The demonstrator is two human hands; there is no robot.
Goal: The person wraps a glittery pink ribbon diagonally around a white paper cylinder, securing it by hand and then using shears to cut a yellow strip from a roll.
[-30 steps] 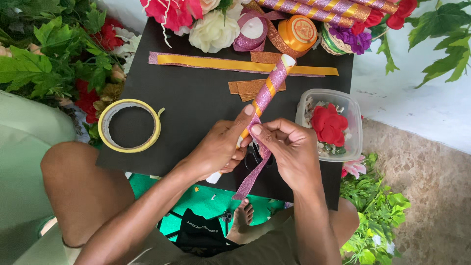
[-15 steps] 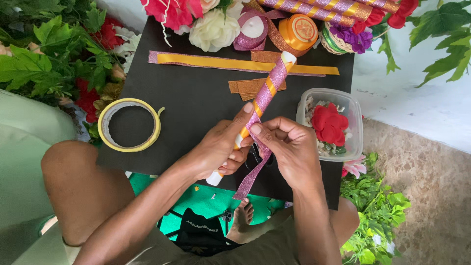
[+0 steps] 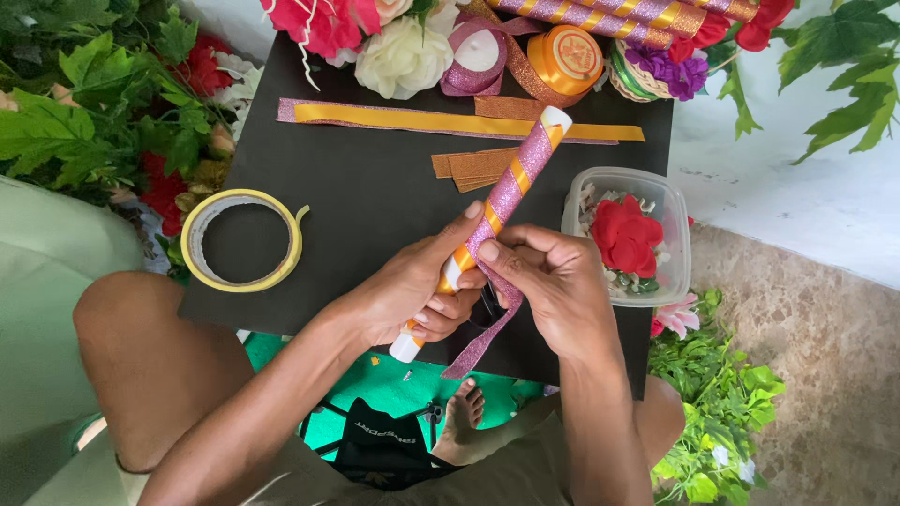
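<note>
Barely anything has shifted: the left hand (image 3: pixel 412 295) still grips the white tube wrapped in pink and orange glitter ribbon (image 3: pixel 497 211) over the black board (image 3: pixel 375 201), right hand (image 3: pixel 553 281) fingers pinching the loose pink ribbon tail (image 3: pixel 478 342). Yellow tape roll (image 3: pixel 244 240) lies left, clear plastic tub (image 3: pixel 670 234) right.

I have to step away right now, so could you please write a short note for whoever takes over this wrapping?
Left hand grips the lower part of the white stick, tilted over the black board.
Right hand pinches the pink glitter ribbon against the stick.
Done: the upper stick is spiralled in pink and orange.
Left: the bare white lower end; the ribbon's tail hangs loose.
Nearby: yellow tape roll, clear plastic tub with a red flower.
</note>
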